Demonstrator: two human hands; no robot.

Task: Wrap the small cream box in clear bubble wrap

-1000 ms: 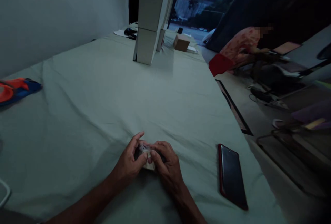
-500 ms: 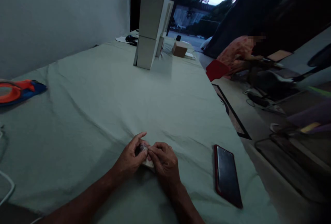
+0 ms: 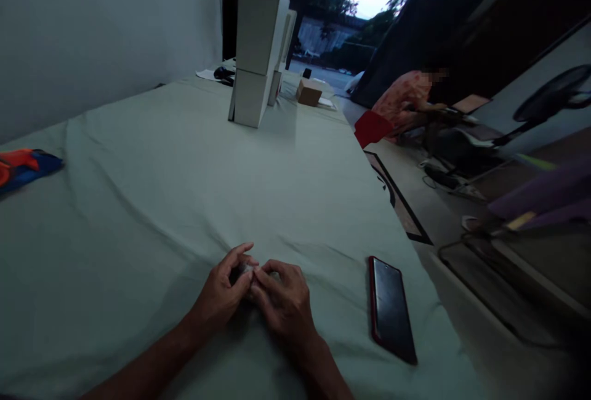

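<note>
Two grips, left hand point(image 3: 217, 295) and right hand point(image 3: 287, 301), clamp a small pale object point(image 3: 246, 268) (mostly hidden; likely light, best pinched by its sides), well in from the worktop point(image 3: 295, 191)'s right edge.

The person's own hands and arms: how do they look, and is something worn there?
The left hand and right hand are bare, without gloves. The left forearm and right forearm show no sleeve, watch or bracelet. No ring is visible, but the light is dim.
</note>
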